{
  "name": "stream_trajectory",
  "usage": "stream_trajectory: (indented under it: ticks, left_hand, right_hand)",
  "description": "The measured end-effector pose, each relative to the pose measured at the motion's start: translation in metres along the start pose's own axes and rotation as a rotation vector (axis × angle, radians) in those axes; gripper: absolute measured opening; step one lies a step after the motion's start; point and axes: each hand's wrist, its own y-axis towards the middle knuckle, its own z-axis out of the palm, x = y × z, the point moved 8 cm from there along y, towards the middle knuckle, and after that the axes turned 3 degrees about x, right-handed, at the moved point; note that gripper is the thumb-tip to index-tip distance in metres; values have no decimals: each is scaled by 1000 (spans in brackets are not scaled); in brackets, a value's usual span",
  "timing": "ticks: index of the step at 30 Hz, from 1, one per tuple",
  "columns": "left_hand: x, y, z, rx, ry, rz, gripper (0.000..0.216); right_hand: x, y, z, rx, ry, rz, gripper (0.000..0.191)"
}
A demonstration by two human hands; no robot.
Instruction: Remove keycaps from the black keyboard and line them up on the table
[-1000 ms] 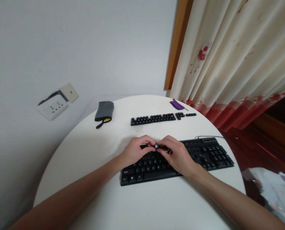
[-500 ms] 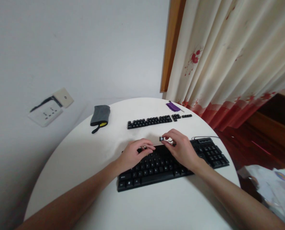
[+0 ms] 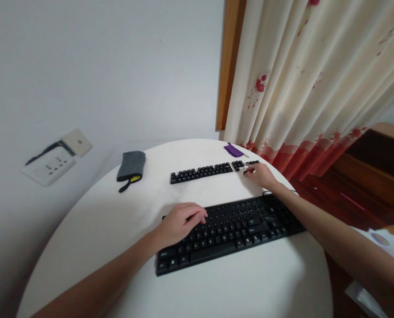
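A black keyboard [image 3: 213, 247] lies across the white round table. My left hand [image 3: 183, 223] rests over the keyboard's left part, its fingers loosely bent and holding nothing that I can see. At the back right, my right hand [image 3: 263, 175] pinches a small black keycap [image 3: 246, 172] between thumb and fingers, close to the table. Right beside it is a short group of loose keycaps [image 3: 238, 165], partly hidden by the fingers. Further left, a long block of loose keycaps [image 3: 200, 172] stands in rows behind the keyboard.
A grey pouch [image 3: 132, 165] with a black loop and yellow lining sits at the table's back left. Near the far edge lies a purple cloth item [image 3: 233, 150]. A cable [image 3: 267, 192] runs behind the keyboard. Wall sockets [image 3: 51, 165] are at left, a curtain [image 3: 283, 88] at right.
My right hand has carried the keycap from above the keyboard away to the right, beside the loose keycaps at the back. The left hand stays over the keyboard. The view has shifted slightly.
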Motion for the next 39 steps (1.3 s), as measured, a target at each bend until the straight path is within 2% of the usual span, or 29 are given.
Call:
stream_trajectory:
  ticks: [4, 10, 15, 20, 39]
  left_hand:
    - [0, 0, 0, 13, 4, 8, 28]
    - [-3, 0, 0, 13, 13, 24, 27]
    - [-3, -1, 2, 18, 28, 37, 27]
    - [-2, 0, 2, 22, 32, 45, 29]
    - [-1, -1, 6, 48, 39, 54, 28]
  right_hand:
    - [1, 5, 9, 33, -22, 5, 18]
    - [-6, 2, 8, 7, -56, 77, 25]
    - [-10, 1, 10, 26, -76, 133, 18]
    - [-9, 11, 12, 10, -85, 171, 20]
    - [-3, 23, 14, -31, -38, 125, 17]
